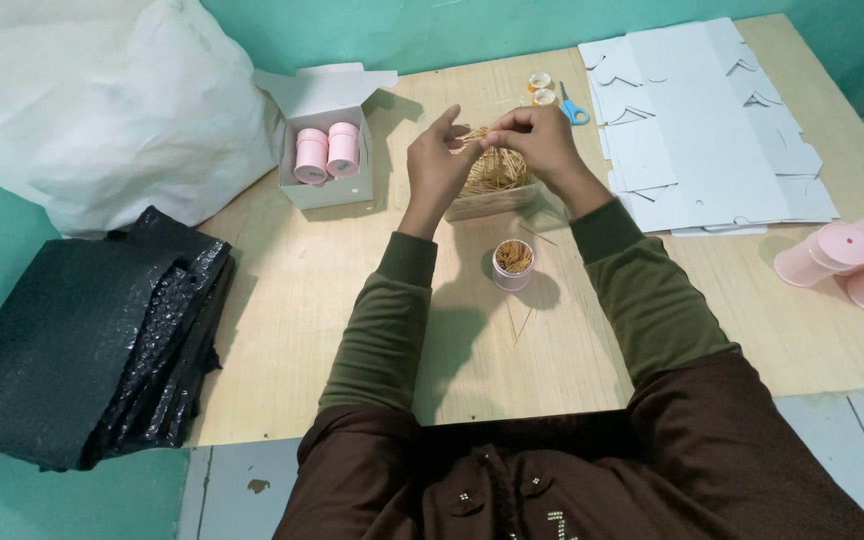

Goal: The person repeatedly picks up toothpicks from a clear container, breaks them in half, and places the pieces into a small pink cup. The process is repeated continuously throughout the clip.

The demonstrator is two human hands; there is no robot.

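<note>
Far left of table: black plastic sheets point(82, 350), folded in a stack.
White box point(330, 150): open, two pink lidded jars point(327, 152) inside.
Left hand point(436, 165): raised, fingertips pinching thin sticks.
Toothpicks point(495, 170): heaped in a clear tray under both hands.
Pink jar point(513, 264): open, packed with sticks, near the wrists.
Right hand point(542, 138): fingers closed on the same sticks.
Flat white cardboard point(702, 130): stacked right.
Pink jars point(852, 260): lying at the right edge.

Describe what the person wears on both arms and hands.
Both arms are in long olive-green sleeves with snug ribbed cuffs at the wrists. The left hand and right hand are bare: no gloves, and no rings or watch that I can make out.
</note>
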